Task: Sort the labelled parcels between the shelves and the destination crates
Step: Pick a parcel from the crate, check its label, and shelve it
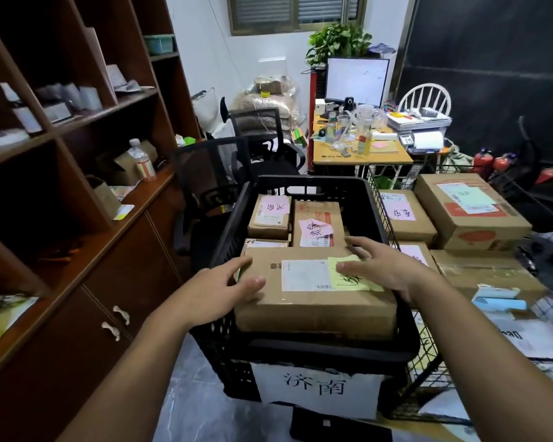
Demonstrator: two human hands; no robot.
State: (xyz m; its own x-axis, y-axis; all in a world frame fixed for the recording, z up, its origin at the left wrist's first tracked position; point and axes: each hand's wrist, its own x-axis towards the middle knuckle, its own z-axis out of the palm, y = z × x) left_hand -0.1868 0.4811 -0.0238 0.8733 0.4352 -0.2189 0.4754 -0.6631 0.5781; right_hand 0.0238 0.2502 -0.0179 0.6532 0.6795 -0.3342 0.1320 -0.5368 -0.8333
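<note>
Four parcels show in the black crate (300, 349) marked 济南: back-left pink-noted box (268, 218), back-right pink-noted box (319, 224), one buried box (264, 243) peeking out, and the big yellow-noted parcel (300, 311) on top at the front. Two hands are on it: left hand (217, 291) spread loose at the left end with its thumb on the top face, right hand (386, 266) flat across the right end, neither gripping. The parcel runs nearly wall to wall, its near edge at the front rim. Bare room shows only at the crate's back right. The wire basket (428, 371) sits just beside on the right, with at least four boxes in it
</note>
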